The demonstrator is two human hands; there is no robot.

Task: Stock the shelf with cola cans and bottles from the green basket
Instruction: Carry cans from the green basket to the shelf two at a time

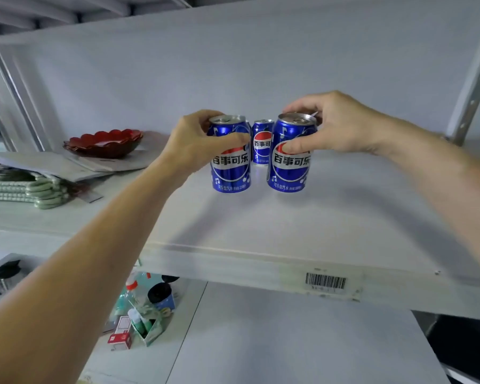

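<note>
Two blue cola cans stand upright on the white shelf [330,217], side by side with a small gap. My left hand [194,145] grips the left can [230,173] around its upper part. My right hand [336,126] holds the right can [290,170] by its top and side. A third blue cola can [262,142] stands further back, seen between the two. The green basket is not in view.
A red scalloped bowl [104,142] and flat grey sheets [53,164] lie at the shelf's left, with pale green hangers [20,189] beside them. The lower shelf holds small boxes and bottles [142,314]. A metal upright [474,87] rises at the right. A barcode label [325,281] marks the shelf edge.
</note>
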